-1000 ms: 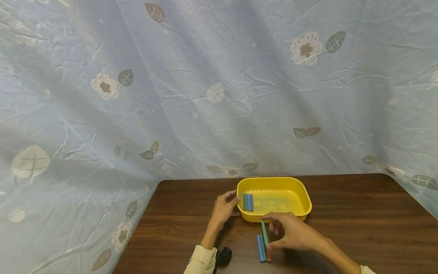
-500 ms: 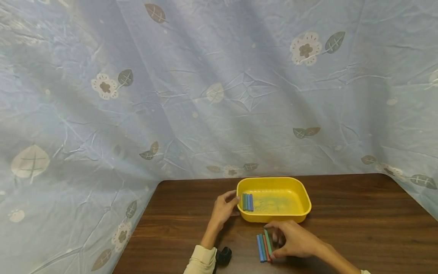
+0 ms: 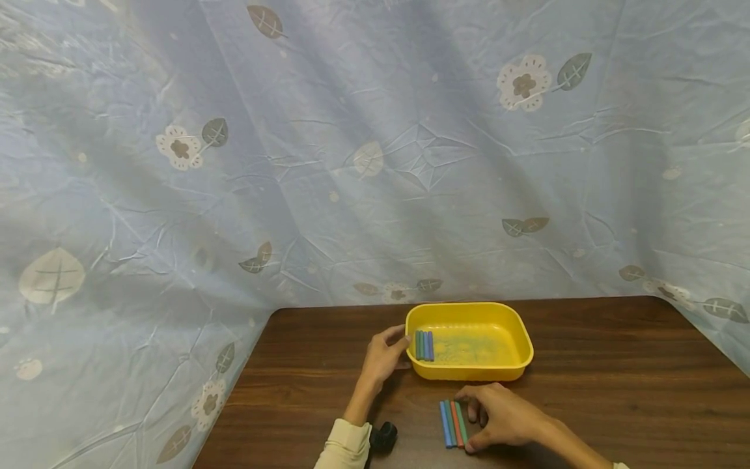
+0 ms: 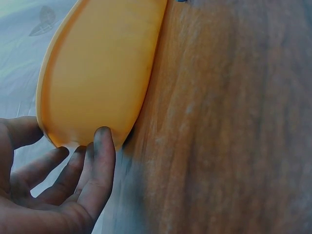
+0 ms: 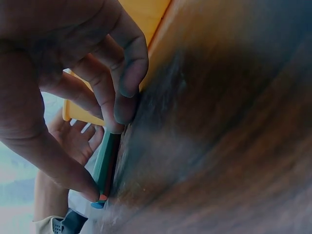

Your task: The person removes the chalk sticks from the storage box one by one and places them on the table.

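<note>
My right hand [image 3: 505, 415] pinches a green chalk stick [image 3: 462, 422] by its two ends, thumb at the near end and a fingertip at the far end. The stick lies at the right of a short row on the table, beside a red chalk stick [image 3: 456, 425], another green one [image 3: 449, 423] and a blue one [image 3: 444, 425]. In the right wrist view the green chalk [image 5: 103, 163] spans from thumb to finger. My left hand [image 3: 381, 357] grips the left end of a yellow basin [image 3: 469, 373], its fingers at the rim in the left wrist view.
Several green and blue chalk sticks [image 3: 424, 346] lie side by side at the basin's left end, with bluish dust on its floor. A black strap-like object [image 3: 385, 438] is near the left cuff. A patterned curtain [image 3: 375, 163] hangs behind the brown wooden table [image 3: 615, 365].
My right hand has come down and toward me with the green chalk stick, from over the row to its right side, uncovering the red one. My left hand stays at the basin.
</note>
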{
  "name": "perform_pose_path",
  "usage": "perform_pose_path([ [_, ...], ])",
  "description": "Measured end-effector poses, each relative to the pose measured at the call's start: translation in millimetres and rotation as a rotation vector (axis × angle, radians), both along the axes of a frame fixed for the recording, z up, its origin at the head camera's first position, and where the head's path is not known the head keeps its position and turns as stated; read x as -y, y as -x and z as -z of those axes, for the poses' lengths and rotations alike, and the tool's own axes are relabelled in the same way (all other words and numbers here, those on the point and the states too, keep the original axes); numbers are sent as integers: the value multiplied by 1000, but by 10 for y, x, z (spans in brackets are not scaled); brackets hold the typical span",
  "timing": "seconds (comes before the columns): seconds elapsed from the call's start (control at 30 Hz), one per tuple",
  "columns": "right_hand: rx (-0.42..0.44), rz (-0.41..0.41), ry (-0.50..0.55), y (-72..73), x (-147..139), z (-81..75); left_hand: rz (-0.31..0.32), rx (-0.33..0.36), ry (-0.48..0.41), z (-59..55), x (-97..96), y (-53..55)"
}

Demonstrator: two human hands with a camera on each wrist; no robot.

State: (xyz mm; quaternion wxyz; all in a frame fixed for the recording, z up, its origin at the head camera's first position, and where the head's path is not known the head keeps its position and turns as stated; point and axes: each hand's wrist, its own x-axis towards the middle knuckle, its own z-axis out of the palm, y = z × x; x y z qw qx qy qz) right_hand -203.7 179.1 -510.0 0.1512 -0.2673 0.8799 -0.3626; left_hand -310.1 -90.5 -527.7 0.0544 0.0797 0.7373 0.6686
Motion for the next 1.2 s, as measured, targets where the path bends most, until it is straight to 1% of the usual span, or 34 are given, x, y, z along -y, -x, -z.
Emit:
perform_pose_path([
  [0.1,11,-3,2,5,14,6,3,1,0,-2,1,-3],
  [0.37,14,24,-46,9,38,9,-1,-10,5,-8,5,-4],
  [0.6,-7,9,-42,-6,46,6,5,-12,0,-17,5,-24],
  [0.77,11,13,-42,0,56,-9,5,-11,-6,-25,4,-29],
  [0.93,-15,8,-24,10,59,-58,10,-10,3,-29,7,-33],
  [1.2,-74,-23,12,73,102,-217,13,-10,-9,-23,15,-28],
])
